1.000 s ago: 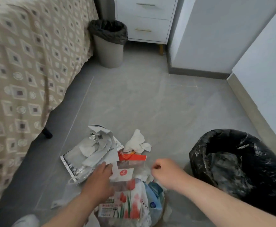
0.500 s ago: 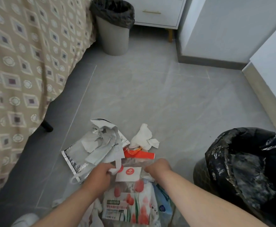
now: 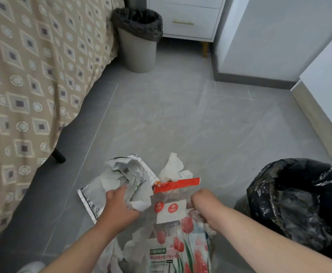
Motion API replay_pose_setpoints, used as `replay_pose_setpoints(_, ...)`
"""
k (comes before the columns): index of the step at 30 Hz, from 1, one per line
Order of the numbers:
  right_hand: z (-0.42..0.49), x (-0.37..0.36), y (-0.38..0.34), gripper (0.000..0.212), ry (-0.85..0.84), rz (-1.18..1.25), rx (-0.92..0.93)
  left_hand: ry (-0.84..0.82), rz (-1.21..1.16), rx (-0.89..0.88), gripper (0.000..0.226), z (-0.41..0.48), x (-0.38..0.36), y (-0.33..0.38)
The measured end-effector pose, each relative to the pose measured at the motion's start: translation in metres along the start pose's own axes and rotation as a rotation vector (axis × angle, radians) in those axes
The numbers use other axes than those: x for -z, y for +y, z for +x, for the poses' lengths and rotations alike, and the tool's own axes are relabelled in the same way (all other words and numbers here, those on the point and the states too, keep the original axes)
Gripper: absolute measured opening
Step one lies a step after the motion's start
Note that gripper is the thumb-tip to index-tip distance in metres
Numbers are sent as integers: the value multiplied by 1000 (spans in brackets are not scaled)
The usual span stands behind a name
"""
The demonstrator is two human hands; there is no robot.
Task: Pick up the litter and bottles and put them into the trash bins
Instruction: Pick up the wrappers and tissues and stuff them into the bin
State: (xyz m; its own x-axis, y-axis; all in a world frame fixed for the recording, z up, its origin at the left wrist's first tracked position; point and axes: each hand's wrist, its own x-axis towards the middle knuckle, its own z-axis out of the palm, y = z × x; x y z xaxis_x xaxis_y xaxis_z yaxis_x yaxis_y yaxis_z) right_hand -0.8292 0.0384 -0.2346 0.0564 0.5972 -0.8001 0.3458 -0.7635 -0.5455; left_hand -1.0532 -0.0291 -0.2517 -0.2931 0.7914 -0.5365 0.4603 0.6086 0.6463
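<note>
While our left hand (image 3: 121,207) holds the crumpled white wrapper (image 3: 129,178) with its fingers curled round the bunch, our right hand (image 3: 205,205) pinches the side of the clear bag (image 3: 173,196) that has a red strip on top. Both hands are closed on litter. Both pieces sit in the pile at the near edge of the floor (image 3: 200,125), right in front of us.

We think these things are very light and soft. They crinkle and fold, and the plastic may be slippery. A small pinch at one corner could let the clear bag slide out or swing about. It seems best to grab a good bunch of it, or to hold it near the red strip, where it looks a bit stiffer.

Under the clear bag lies the tulip bag (image 3: 179,251), which looks just as floppy. The silver pouch (image 3: 90,200) lies flat on the floor to the left, partly under the wrapper. It looks flatter, so an edge would be a good place to hold it. The white tissue (image 3: 172,168) sits just behind the clear bag. It should weigh almost nothing.

We cannot see any bottles in the pile.

The black bin (image 3: 303,203) stands near our right arm. The grey bin (image 3: 139,42) stands at the far edge of the floor, between the bed cover (image 3: 33,75) and the white drawers (image 3: 182,18).
</note>
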Motion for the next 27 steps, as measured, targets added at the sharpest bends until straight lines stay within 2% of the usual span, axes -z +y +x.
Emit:
replay_pose_setpoints(2,2,1,2,31,14,24,-20,-34,87,-1,105,9,-1,-9)
replay_pose_setpoints(3,4,0,2,31,18,34,-22,-43,125,-16,105,16,0,-15)
replay_pose_setpoints(4,6,1,3,32,23,36,-27,-48,179,-40,92,22,0,-21)
replay_pose_setpoints(7,10,2,4,31,31,21,-26,-18,441,-72,24,27,1,-26)
replay_pose_setpoints(9,10,2,5,32,24,14,-21,-3,585,-94,4,27,2,-27)
replay_pose_setpoints(12,8,5,5,32,23,2,-1,5,670,-122,16,32,2,-36)
replay_pose_setpoints(14,8,9,4,31,32,-4,30,38,652,-147,9,32,5,-40)
replay_pose_setpoints(15,7,10,4,30,38,-10,56,70,614,-167,4,32,8,-40)
replay_pose_setpoints(20,-17,21,-16,25,58,-4,190,239,428,-321,15,22,29,-21)
replay_pose_setpoints(27,-85,52,-61,11,63,52,325,320,198,-436,14,-26,56,45)
